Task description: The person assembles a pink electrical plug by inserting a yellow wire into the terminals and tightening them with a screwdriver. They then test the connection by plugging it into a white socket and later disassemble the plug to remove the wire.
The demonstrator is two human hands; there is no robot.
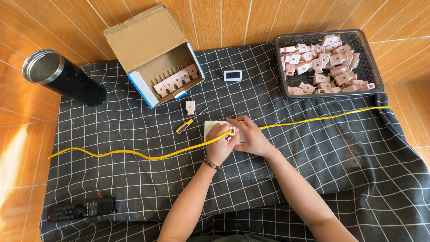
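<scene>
My left hand point(219, 145) and my right hand point(250, 136) meet at the middle of the dark checked cloth point(134, 179). Between the fingertips sits a small pink plug part point(232, 131) with a red spot, held above a pale flat block point(209, 126). A long yellow cable point(134, 153) runs across the cloth from the left edge to the far right and passes under my left fingers. A yellow-and-blue screwdriver point(190, 122) lies just left of the hands. One loose pink plug point(190, 107) stands behind it.
An open cardboard box point(148, 40) holds a row of pink plugs at the back. A dark mesh basket point(374, 67) at the back right holds several more. A black steel tumbler point(62, 78), a small white frame point(233, 75) and a black remote point(80, 209) also lie about.
</scene>
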